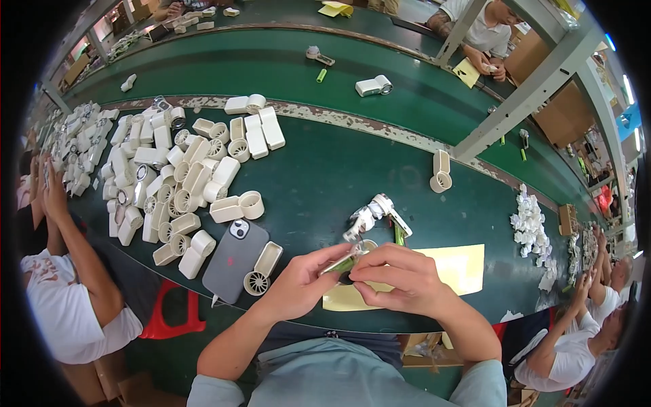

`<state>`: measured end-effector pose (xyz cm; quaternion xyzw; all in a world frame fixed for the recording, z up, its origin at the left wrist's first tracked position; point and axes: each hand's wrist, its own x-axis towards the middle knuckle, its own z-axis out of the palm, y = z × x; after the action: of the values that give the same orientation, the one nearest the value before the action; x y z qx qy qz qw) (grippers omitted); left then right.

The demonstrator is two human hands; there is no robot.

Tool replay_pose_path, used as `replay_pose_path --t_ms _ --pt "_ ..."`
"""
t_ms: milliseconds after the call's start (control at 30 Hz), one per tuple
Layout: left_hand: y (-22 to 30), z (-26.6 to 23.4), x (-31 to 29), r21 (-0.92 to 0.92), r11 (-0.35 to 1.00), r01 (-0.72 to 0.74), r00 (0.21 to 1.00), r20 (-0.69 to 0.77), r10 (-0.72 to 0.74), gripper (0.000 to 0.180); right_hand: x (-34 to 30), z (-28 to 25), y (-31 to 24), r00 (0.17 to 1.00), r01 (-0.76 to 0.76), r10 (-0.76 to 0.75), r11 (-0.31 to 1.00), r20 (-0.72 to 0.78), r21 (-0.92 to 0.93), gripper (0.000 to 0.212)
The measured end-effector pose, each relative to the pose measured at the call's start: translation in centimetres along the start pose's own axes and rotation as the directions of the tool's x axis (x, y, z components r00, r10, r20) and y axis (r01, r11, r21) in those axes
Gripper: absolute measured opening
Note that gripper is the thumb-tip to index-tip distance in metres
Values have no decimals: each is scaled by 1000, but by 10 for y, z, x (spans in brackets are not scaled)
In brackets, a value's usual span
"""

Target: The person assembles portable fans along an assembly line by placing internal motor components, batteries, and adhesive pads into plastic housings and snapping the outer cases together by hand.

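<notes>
My left hand is closed on a small fan part with a green cylindrical battery, just over the front of the bench. The fingers of my right hand pinch the same part from the other side, by a dark spot at its near end. Fingers hide much of it. A round cream rim shows just behind the fingertips. Beyond my hands lies a white and silver fan piece, with another green battery beside it. Under my hands is a yellow paper sheet.
A pile of cream fan housings spreads over the left of the green bench. A grey phone lies left of my hands, a housing against it. Crumpled white scraps lie right. Co-workers sit at both sides and across a belt.
</notes>
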<state>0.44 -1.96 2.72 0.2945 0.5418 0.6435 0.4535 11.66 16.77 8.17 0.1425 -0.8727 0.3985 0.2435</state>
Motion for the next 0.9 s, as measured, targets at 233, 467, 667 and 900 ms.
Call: replay_pose_path --t_ms 233,467,667,900 --pt "6 -5 -8 -17 997 81 986 149 -78 62 18 -11 -1 972 46 -53 998 230 37 25" --pt "14 -2 -14 86 994 65 991 113 -75 65 21 -15 -5 938 10 -14 1000 347 15 21" --pt "11 2 -13 103 993 51 994 89 -61 63 18 -14 -2 940 -16 10 1000 342 15 21" --pt "6 14 -11 27 1000 -2 999 43 1 57 17 -16 1 908 30 -30 1000 419 7 24"
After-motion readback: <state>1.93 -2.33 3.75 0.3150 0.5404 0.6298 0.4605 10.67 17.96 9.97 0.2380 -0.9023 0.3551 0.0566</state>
